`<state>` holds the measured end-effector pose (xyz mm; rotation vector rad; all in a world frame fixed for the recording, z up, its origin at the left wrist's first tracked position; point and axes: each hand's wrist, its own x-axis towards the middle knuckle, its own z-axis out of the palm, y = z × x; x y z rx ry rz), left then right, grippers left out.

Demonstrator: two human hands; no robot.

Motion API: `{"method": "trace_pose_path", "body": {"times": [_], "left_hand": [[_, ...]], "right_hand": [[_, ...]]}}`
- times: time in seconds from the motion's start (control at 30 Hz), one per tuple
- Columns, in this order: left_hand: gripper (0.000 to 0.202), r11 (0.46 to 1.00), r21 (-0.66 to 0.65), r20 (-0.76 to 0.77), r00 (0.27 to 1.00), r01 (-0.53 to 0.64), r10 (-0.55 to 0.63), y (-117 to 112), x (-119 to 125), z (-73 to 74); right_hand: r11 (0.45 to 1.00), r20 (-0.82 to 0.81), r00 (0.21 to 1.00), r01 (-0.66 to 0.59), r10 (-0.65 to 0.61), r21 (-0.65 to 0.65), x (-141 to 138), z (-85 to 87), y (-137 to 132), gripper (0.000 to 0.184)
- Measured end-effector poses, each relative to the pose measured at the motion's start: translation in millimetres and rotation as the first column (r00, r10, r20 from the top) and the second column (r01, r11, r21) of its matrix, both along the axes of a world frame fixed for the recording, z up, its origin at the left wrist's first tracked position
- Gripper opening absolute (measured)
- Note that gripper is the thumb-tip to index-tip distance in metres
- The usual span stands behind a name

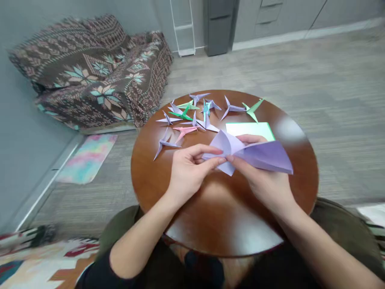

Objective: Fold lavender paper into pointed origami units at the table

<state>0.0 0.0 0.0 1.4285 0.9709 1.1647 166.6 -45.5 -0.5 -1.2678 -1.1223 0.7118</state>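
Right now, the person's left hand (189, 172) is pinching a folded sheet of lilac paper (258, 156), its fingers lying together and closed with the thumb on the sheet's near corner. The right hand (261, 184) is gripping the same sheet, its thumb and forefinger clamped on the fold just beside the left fingertips, while its other fingers are curling behind the paper. The sheet is being held just above the middle of a round wooden table (147, 172). Origami cranes (231, 107) are lying scattered from 10 to 1 o'clock on the tabletop, among them a pink crane (184, 129) and a green crane (253, 109). A flat pale green sheet (248, 130) is lying near the right hand at 1 o'clock. Beyond the table, a patterned throw (90, 72) is draped at 10 o'clock, and a tie-dye mat (87, 158) is lying on the carpet at 9 o'clock.
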Motion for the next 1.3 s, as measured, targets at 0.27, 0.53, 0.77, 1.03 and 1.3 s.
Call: {"method": "trace_pose_path", "body": {"times": [0.27, 0.53, 0.77, 1.03, 1.3], "left_hand": [[0.022, 0.999, -0.033, 0.007, 1.0, 0.006, -0.006, -0.3, 2.1, 0.3], [0.025, 0.994, -0.094, 0.055, 0.997, 0.051, -0.046, -0.4, 2.6, 1.4], [0.027, 0.995, -0.093, 0.145, 0.989, 0.032, -0.018, 1.8, 2.7, 0.7], [0.026, 0.997, 0.022, 0.161, 0.984, -0.073, 0.069, -1.3, 4.1, 2.4], [0.015, 0.988, 0.141, -0.047, 0.997, -0.055, 0.062, -5.7, 3.3, 4.8]], "right_hand": [[0.999, 0.049, 0.998, 0.047, -0.047, 0.006, -1.1, 1.5, 3.6, 0.028], [0.999, 0.059, 0.997, 0.052, -0.053, 0.015, 0.7, -0.7, 3.8, 0.025], [0.997, 0.011, 0.997, 0.075, -0.075, 0.028, -0.5, -1.5, 3.5, 0.03], [0.997, -0.01, 0.999, 0.036, -0.035, 0.072, -7.4, 0.7, -1.1, 0.035], [0.992, 0.033, 0.999, 0.032, -0.036, 0.119, -0.5, -6.0, -1.1, 0.035]]}}
